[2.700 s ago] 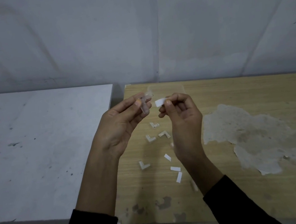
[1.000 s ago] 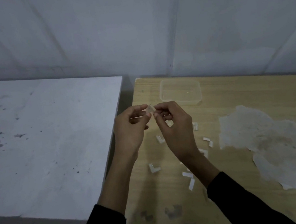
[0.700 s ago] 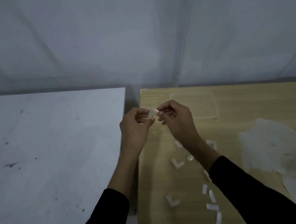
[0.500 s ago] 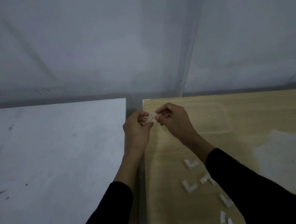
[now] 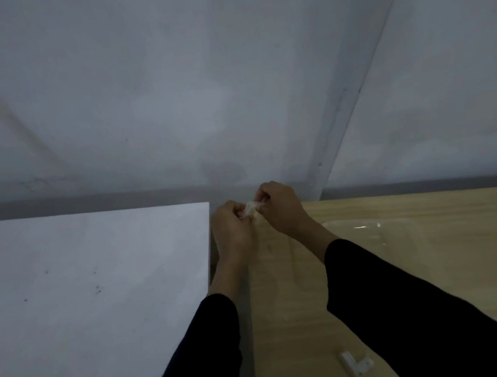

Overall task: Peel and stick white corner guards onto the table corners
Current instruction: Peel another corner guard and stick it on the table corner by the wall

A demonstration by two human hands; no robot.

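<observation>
A small white corner guard (image 5: 249,209) is pinched between my two hands at the far left corner of the wooden table (image 5: 412,260). My left hand (image 5: 232,229) grips it from the left with curled fingers. From the right, my right hand (image 5: 279,208) holds it between fingertips and thumb. Whether the guard touches the corner I cannot tell, since my hands hide the corner itself. Another loose white corner guard (image 5: 355,364) lies on the wood near my right sleeve.
A white table (image 5: 80,303) stands to the left, with a narrow gap between it and the wooden one. A clear plastic container (image 5: 373,231) sits on the wood right of my right forearm. A grey wall rises close behind both tables.
Both hands have carried the guard away from me to the far left corner of the wooden table. The view has tilted up, so most loose guards have dropped out of sight.
</observation>
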